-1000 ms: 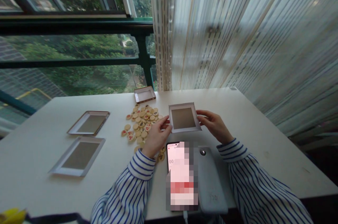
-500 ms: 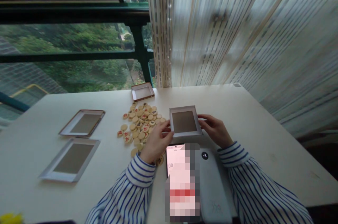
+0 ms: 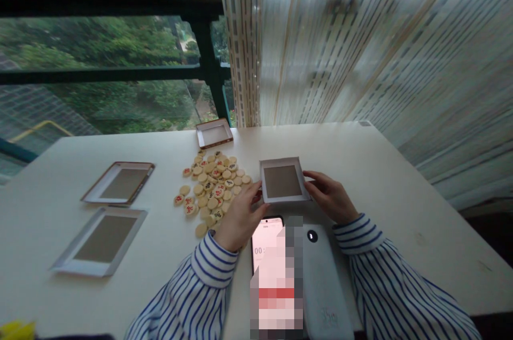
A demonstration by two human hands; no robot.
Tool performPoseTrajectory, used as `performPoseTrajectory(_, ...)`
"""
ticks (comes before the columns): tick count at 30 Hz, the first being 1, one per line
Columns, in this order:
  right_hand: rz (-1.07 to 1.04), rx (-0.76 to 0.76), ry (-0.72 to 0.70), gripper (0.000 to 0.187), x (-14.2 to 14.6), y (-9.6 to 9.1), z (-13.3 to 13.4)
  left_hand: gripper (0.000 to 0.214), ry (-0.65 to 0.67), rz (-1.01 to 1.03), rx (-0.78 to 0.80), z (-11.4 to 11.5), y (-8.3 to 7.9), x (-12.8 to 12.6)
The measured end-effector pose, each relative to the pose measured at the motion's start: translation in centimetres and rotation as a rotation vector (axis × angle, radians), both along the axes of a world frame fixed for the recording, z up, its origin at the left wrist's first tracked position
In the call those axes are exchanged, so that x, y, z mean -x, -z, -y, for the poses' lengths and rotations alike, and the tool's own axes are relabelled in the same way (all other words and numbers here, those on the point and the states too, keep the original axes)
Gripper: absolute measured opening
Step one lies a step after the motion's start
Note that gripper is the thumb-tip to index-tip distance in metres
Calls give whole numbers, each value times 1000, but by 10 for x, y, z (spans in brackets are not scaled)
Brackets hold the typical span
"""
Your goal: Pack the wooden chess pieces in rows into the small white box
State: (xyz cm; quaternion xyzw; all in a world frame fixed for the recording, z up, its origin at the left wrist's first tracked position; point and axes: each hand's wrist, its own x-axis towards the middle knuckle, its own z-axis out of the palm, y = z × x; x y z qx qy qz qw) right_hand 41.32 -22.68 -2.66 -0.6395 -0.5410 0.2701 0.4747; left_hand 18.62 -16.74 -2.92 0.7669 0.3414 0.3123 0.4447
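Item: shallow box tray [image 3: 282,181], open side up, mid-surface [image 3: 393,185], just right of the scattered game discs [image 3: 212,186].
Left hand [image 3: 240,217] pinches its left rim; right hand [image 3: 331,196] clasps its right rim.
Handling: hold it level, with even pressure on both sides.

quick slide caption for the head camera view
Left hand and right hand hold a shallow box by its sides at a white table, round game pieces heaped to its left.

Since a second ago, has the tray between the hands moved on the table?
No. The tray keeps the same small gap above the phone and beside the pieces; only the camera has shifted.
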Motion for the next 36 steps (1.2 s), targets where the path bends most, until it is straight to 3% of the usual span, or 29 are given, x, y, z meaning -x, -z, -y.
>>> performPoseTrajectory(7,167,23,-55,42,-3,0,3,37,-48,-134,-183,2,-6,-4)
performPoseTrajectory(16,372,32,-216,63,-10,2,6,34,-41,-229,-205,2,-7,-6)
performPoseTrajectory(36,585,-5,-216,53,-14,11,2,29,-71,-309,-271,1,-4,-12)
